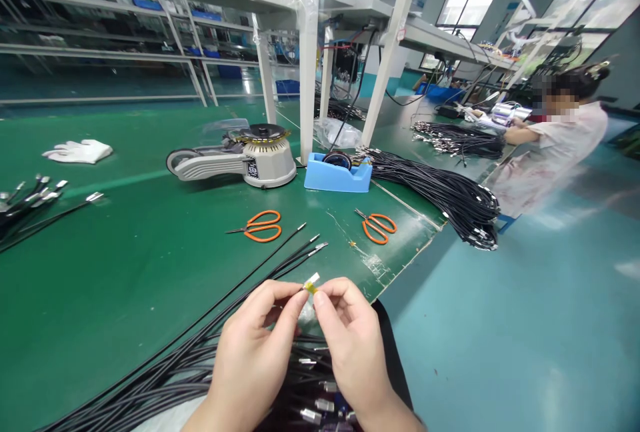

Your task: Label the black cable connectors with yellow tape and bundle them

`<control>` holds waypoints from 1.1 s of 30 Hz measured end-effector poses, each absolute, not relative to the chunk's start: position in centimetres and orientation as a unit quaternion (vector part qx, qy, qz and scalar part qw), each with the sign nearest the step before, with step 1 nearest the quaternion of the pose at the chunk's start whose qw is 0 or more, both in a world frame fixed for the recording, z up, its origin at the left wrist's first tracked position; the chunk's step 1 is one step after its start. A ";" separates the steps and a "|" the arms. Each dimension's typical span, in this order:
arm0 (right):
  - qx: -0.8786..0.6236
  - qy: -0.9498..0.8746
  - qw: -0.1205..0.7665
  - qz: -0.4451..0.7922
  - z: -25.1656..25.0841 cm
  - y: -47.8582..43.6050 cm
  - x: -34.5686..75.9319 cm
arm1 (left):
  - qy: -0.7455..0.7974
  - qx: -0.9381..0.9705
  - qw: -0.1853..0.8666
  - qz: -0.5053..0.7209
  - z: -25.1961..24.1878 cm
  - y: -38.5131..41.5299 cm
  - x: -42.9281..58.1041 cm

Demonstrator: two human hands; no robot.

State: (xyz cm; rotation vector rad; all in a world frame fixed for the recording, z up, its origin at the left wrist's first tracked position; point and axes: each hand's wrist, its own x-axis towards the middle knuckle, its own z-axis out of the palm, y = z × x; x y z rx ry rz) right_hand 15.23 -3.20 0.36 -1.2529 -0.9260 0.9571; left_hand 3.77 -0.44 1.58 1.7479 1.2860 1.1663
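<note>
Near bench (125, 272) edge, left hand (253, 352) and right hand (353, 342) each pinch thumb and forefinger closed on one cable tip (313, 279), poking up between the fingertips, yellow tape (311, 289) at the pinch.

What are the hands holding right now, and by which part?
Both the left hand and the right hand pinch a cable just below its metal tip, where a bit of yellow tape sits.

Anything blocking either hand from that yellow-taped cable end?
Nothing visible. The left hand and right hand both pinch the yellow-taped cable end, above the bundle of black cables.
</note>
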 end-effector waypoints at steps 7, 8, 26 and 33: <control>-0.554 -0.416 0.603 0.395 0.2 -2.9 15.3 | 0.523 0.587 0.456 0.418 1.9 -0.1 3.8; -0.555 -0.416 0.601 0.396 0.2 -2.8 15.3 | 0.521 0.577 0.471 0.417 2.0 -0.1 3.8; -0.544 -0.425 0.614 0.384 0.7 -2.7 15.2 | 0.422 0.472 0.654 0.414 1.5 0.1 3.5; -0.537 -0.432 0.619 0.378 0.8 -2.7 15.3 | 0.424 0.465 0.657 0.415 1.4 0.0 3.5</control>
